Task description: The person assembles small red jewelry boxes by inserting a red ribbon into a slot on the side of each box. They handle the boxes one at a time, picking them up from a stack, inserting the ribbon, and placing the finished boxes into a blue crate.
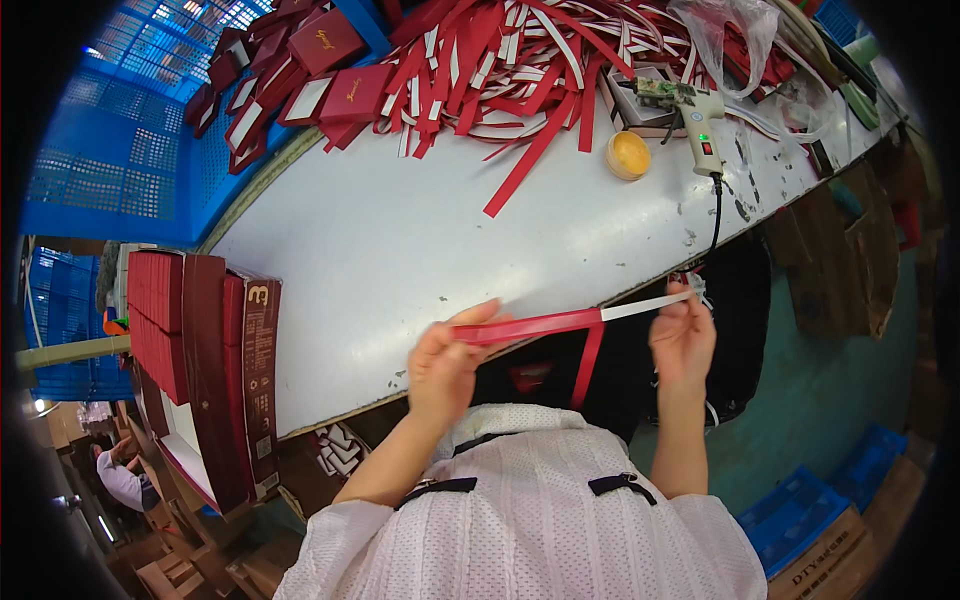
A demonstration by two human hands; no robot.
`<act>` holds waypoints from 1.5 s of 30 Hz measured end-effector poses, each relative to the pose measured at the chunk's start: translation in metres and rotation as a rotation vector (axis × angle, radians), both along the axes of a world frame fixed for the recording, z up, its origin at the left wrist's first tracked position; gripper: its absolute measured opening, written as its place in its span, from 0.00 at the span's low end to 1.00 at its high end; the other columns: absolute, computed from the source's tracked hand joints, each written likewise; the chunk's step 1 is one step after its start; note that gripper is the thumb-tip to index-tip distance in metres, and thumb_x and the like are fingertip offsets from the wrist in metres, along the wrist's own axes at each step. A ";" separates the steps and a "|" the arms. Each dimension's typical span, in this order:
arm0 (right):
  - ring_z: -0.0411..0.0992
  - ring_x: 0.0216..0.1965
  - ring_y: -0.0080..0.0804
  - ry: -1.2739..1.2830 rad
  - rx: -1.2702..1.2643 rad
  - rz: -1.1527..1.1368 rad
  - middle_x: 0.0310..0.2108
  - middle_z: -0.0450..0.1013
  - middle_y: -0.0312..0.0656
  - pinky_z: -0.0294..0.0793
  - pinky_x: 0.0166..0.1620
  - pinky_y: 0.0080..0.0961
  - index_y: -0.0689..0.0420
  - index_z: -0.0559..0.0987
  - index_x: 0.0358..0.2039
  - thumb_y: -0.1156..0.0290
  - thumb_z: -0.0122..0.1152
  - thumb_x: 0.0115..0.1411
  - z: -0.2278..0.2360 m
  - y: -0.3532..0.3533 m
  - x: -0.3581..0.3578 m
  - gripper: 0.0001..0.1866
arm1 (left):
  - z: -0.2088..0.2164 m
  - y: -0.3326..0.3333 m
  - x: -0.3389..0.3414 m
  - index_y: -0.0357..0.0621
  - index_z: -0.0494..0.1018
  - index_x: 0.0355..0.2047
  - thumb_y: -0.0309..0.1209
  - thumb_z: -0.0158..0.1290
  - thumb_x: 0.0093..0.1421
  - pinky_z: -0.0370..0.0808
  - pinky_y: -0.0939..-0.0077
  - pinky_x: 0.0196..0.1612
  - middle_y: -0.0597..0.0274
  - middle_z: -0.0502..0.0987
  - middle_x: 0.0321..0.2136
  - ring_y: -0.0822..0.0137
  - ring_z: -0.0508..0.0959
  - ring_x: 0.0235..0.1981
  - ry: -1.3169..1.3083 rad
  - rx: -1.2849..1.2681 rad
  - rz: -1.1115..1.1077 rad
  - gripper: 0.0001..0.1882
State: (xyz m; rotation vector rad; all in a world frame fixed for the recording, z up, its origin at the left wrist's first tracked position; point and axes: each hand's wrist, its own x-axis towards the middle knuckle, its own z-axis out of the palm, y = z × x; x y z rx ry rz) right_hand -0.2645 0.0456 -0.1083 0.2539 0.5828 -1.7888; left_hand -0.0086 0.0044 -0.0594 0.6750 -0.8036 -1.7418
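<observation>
In front of my body, over the table's near edge, a red strip (pixel 540 327) is stretched between my two hands. My left hand (pixel 440 375) pinches its left end between thumb and fingers, slightly blurred by motion. A narrow white strip (pixel 640 306) runs on from the red one's right end. My right hand (pixel 684 338) grips this white piece near its far end, where something small and pale, too blurred to name, sticks out. From the join, another red length (pixel 588 366) hangs down toward my lap. Whether the red pieces are one folded strip I cannot tell.
Red and white strips (pixel 490 70) are heaped along the far side of the white table (pixel 400 230). A corded pistol-shaped tool (pixel 704 135) lies beside a round yellow tub (pixel 628 155). Red boxes (pixel 355 95) fill a blue crate (pixel 190 150); a carton (pixel 262 380) stands left.
</observation>
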 end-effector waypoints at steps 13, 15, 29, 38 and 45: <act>0.67 0.37 0.33 2.225 1.127 0.217 0.38 0.65 0.49 0.64 0.42 0.25 0.64 0.62 0.45 0.77 0.49 0.43 -0.180 0.057 -0.150 0.25 | 0.071 0.014 0.085 0.41 0.59 0.29 0.29 0.38 0.52 0.71 0.80 0.16 0.52 0.65 0.15 0.62 0.70 0.14 0.223 0.115 0.165 0.05; 0.66 0.31 0.30 1.979 0.662 0.113 0.36 0.65 0.45 0.66 0.36 0.22 0.64 0.67 0.40 0.79 0.46 0.47 -0.042 0.004 -0.072 0.16 | 0.080 0.010 0.071 0.40 0.60 0.30 0.28 0.39 0.53 0.75 0.72 0.23 0.45 0.68 0.20 0.56 0.73 0.21 0.147 0.054 -0.020 0.05; 0.69 0.16 0.33 1.238 -0.340 0.223 0.17 0.70 0.47 0.69 0.20 0.24 0.66 0.70 0.20 0.77 0.51 0.42 0.137 -0.004 0.053 0.05 | 0.057 -0.138 0.016 0.35 0.64 0.40 0.29 0.54 0.44 0.62 0.69 0.45 0.53 0.67 0.38 0.58 0.67 0.41 -0.848 -1.058 -0.081 0.22; 0.57 0.08 0.24 1.126 -0.534 0.140 0.11 0.61 0.41 0.60 0.11 0.15 0.60 0.61 0.15 0.64 0.42 0.57 0.139 0.025 0.025 0.17 | 0.007 -0.301 0.093 0.54 0.56 0.51 0.43 0.60 0.34 0.59 0.59 0.47 0.50 0.60 0.44 0.51 0.60 0.46 -1.921 -0.712 0.199 0.42; 0.64 0.11 0.31 0.875 -0.401 0.235 0.13 0.65 0.49 0.65 0.15 0.19 0.63 0.64 0.17 0.67 0.48 0.53 0.117 0.012 0.041 0.14 | -0.013 -0.244 0.103 0.47 0.59 0.48 0.26 0.52 0.42 0.67 0.68 0.38 0.53 0.67 0.33 0.55 0.67 0.35 -1.527 -0.643 0.197 0.29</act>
